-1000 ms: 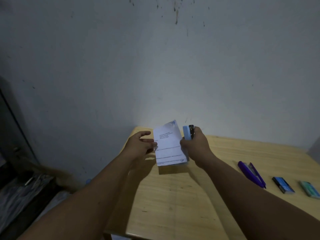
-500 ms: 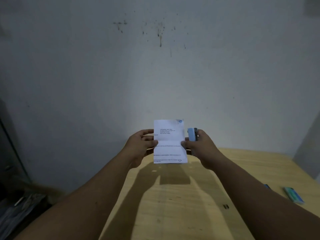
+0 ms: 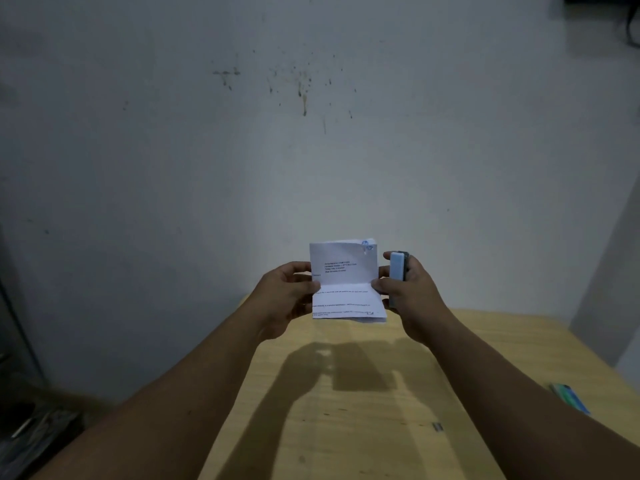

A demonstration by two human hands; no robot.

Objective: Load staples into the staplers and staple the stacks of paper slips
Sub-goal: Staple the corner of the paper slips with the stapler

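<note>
Above table: L hand grip pinches slips; R hand grip holds stapler + slips.

A plain, dimly lit room, most likely a corner of a home or a small back office, though which of the two cannot be told. A bare grey-white wall — flecked with dark splatter marks — rises straight behind a light wooden table pushed up against it. On the floor at the left lies some dark clutter — too dim to identify.
</note>
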